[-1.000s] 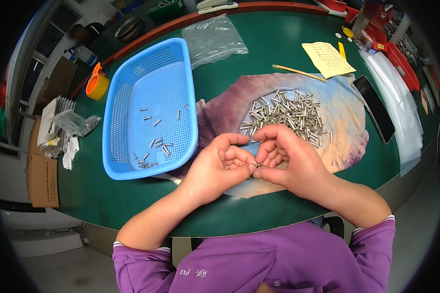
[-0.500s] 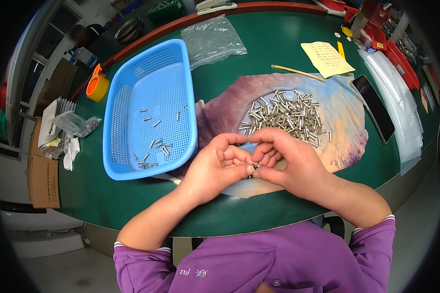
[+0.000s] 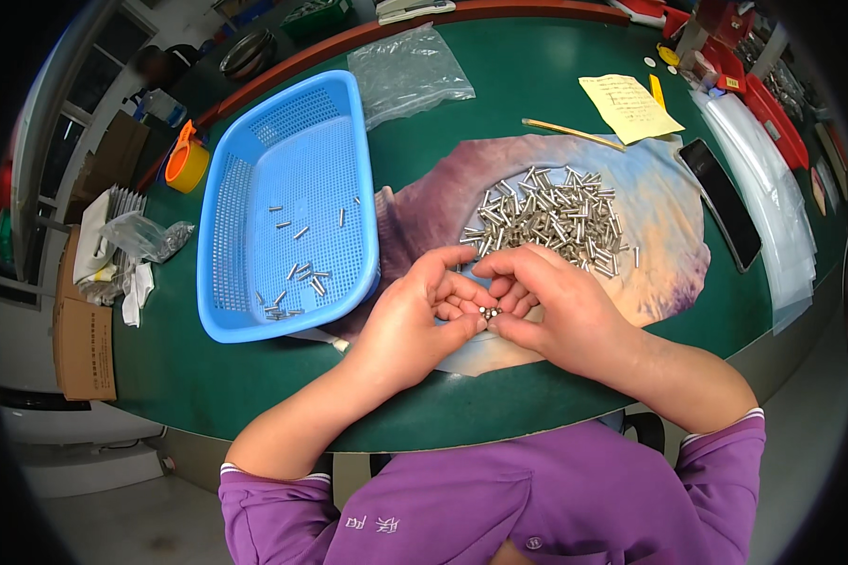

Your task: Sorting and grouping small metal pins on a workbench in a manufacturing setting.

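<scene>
Together, left hand [image 3: 403, 322] and right hand [image 3: 578, 313] curl inward, fingers [image 3: 463, 328] pinching small metal pins [image 3: 489, 313].

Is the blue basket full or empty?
Neither: the basket is sparsely filled. A few metal pins lie scattered inside, and most of its mesh floor shows bare.

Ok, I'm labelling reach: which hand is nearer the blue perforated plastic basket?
Left. The left hand sits just right of the blue perforated plastic basket; the right hand is farther right.
</scene>
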`<state>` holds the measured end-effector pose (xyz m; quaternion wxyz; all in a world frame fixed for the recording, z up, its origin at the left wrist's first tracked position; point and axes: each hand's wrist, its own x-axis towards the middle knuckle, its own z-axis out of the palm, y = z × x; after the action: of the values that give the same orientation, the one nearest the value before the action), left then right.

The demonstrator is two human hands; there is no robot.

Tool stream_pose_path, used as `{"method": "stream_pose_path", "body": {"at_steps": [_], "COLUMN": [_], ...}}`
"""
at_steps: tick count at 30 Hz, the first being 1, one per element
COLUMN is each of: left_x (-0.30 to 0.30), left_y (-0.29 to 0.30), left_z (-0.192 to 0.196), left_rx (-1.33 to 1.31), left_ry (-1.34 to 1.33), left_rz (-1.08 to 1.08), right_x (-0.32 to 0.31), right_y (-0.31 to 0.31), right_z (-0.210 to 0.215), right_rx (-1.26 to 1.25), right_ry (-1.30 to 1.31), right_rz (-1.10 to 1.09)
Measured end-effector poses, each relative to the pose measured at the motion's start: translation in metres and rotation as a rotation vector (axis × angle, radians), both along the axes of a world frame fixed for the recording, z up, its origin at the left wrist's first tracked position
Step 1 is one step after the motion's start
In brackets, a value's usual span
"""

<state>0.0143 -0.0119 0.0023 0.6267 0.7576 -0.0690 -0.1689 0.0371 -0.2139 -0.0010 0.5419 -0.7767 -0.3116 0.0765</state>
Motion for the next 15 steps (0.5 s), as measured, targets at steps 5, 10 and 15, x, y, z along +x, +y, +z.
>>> {"method": "stream_pose_path", "body": {"at_steps": [5, 10, 15], "left_x": [0.001, 0.004, 0.006], "left_y": [-0.001, -0.004, -0.004], "left_z": [0.003, 0.013, 0.017], "left_rx": [0.118, 0.187, 0.27], "left_ry": [-0.028, -0.03, -0.016], "left_rz": [0.025, 0.023, 0.003], "right_x": [0.001, 0.003, 0.003], "right_y": [0.001, 0.002, 0.003], "right_z": [-0.001, 0.0, -0.002], "right_rx": [-0.034, -0.075, -0.049], "right_ry": [-0.02, -0.001, -0.028], "right_rz": [-0.028, -0.045, -0.035]}}
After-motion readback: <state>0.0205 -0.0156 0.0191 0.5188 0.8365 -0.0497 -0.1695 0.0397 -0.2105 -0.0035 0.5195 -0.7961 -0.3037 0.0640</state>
